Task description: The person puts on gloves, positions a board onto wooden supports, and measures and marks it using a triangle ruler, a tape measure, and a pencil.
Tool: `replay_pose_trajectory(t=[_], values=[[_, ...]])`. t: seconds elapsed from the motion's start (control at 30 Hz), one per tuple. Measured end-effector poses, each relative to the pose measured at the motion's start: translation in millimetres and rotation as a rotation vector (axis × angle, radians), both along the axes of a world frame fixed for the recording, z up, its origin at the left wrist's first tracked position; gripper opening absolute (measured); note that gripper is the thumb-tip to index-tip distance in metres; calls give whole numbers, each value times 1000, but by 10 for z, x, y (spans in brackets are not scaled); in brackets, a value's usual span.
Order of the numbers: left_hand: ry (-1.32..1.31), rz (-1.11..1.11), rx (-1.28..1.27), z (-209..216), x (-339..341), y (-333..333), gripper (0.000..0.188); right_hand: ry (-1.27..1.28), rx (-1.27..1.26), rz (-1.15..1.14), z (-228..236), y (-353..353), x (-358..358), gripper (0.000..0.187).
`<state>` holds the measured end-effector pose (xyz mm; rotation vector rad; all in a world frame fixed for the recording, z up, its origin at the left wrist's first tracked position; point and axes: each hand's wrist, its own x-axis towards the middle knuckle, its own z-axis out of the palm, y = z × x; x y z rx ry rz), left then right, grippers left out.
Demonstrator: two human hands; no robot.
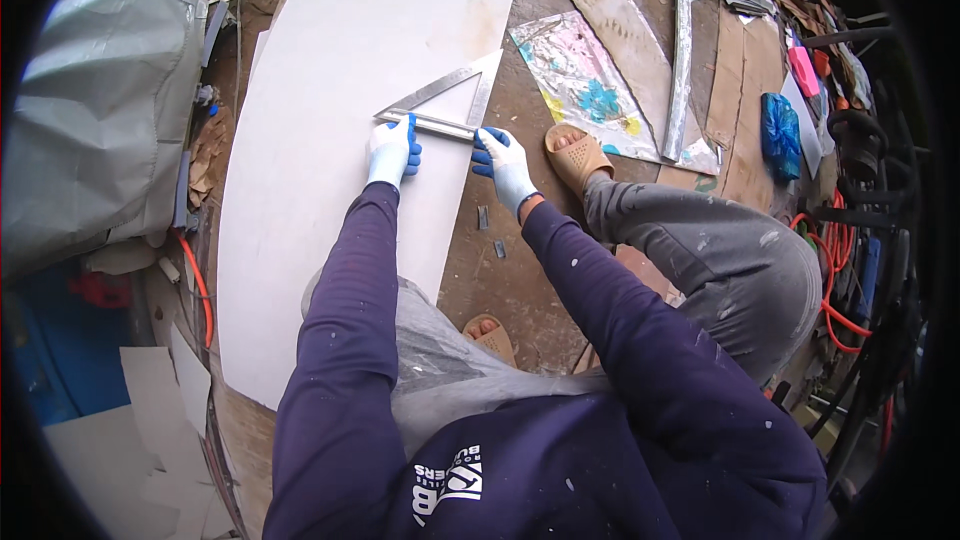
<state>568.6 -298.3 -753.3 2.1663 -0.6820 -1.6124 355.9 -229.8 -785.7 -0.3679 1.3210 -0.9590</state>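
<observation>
A metal triangle square (432, 90) lies over a large white sheet (330, 70), its thick edge toward me and its point facing away to the right. My left hand (395, 150), in a white and blue glove, is closed on the left end of the thick edge. My right hand (504, 162), gloved the same way, pinches the right end, close to the sheet's right edge. Whether the square rests flat on the sheet or is slightly raised, I cannot tell.
Two small metal pieces (483, 217) lie on the brown floor right of the sheet. A long metal strip (679, 60), a stained board (610, 30) and a paint-spotted foil sheet (580, 80) are farther right. Orange cable (838, 260) coils at the far right; a grey tarp (110, 100) hangs left.
</observation>
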Motion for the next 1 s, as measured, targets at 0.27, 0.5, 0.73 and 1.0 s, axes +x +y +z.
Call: replay_pose_trajectory(t=[0.27, 0.5, 0.73, 1.0], values=[[-854, -316, -472, 76, 77, 58, 48, -6, -87, -4, -33, -33, -33, 30], [-363, -274, -576, -247, 509, -101, 40, -61, -36, -2, -2, -93, -81, 31], [-279, -470, -574, -227, 649, -148, 47, -152, -33, -48, -28, -76, -70, 35], [-270, -418, -561, -226, 626, -108, 46, -152, 2, 6, 3, -103, -156, 39]])
